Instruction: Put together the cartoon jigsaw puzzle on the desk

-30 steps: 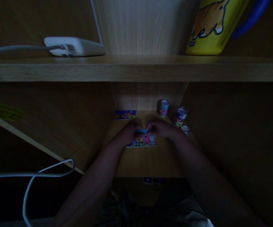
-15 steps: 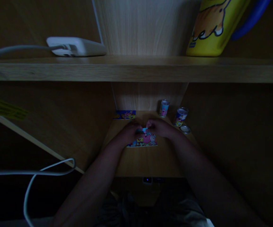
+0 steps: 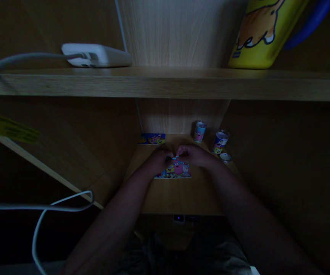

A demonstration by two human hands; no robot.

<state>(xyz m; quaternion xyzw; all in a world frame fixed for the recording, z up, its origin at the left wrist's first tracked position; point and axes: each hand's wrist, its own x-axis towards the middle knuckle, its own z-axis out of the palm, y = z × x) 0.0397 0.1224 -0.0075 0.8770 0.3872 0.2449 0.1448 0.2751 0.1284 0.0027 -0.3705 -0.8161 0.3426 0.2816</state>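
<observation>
A colourful cartoon picture [image 3: 178, 169], with an uneven top edge like a partly assembled jigsaw puzzle, lies flat on the wooden desk [image 3: 182, 196]. My left hand [image 3: 161, 159] reaches over its upper left part, fingers closed in a pinch. Facing it, my right hand [image 3: 192, 154] is curled with thumb and fingers together at the top edge. Between the two sets of fingertips a small pale-blue bit [image 3: 176, 156] shows. Whether it belongs to the picture or is a loose piece is too dark to tell. My fingers hide part of the picture.
A blue cartoon card [image 3: 152, 138] lies at the back left. Two cartoon-printed tins [image 3: 200, 131] [image 3: 219, 143] stand at the back right, beside a round lid [image 3: 225, 157]. Overhead, a shelf [image 3: 165, 86] carries a white charger [image 3: 97, 56] and a yellow mug [image 3: 255, 42]. A white cable [image 3: 64, 209] hangs left.
My fingertips have drawn slightly closer together at the picture's top edge, and less of its light-blue top shows. The whole view has shifted a little.
</observation>
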